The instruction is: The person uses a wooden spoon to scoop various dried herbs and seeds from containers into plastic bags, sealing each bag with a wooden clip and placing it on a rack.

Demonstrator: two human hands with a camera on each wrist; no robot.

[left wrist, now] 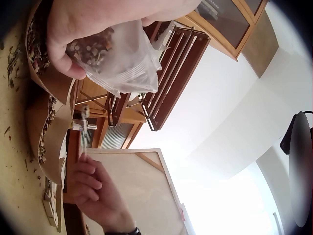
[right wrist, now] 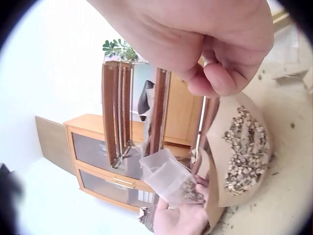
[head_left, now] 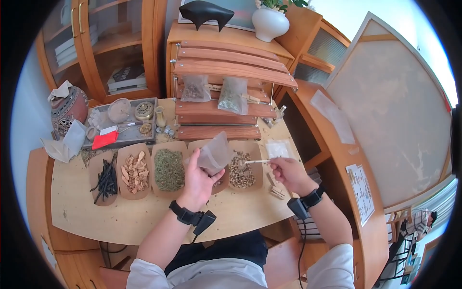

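Note:
My left hand (head_left: 192,185) grips a translucent zip bag (head_left: 215,153) between thumb and fingers. Dried brown and pale bits lie in the bag's bottom, as the left wrist view shows. My right hand (head_left: 291,176) pinches a thin, light-coloured spoon (head_left: 257,161) by its handle end, its tip pointing left toward the bag. In the left wrist view a small clump of bits (left wrist: 85,111) sits at the spoon's tip. Below the spoon stands a paper tray of chopped pale-brown herb pieces (head_left: 242,174). Another paper tray (head_left: 195,145) is partly hidden behind my left hand and the bag.
More paper trays hold green herb (head_left: 168,169), tan slices (head_left: 134,173) and dark strips (head_left: 105,180). A wooden rack (head_left: 231,67) with filled bags clipped on stands behind. Wooden clips (head_left: 276,192) and a small clear bag (head_left: 278,148) lie at right; a grey tray (head_left: 125,140) holds incense ware.

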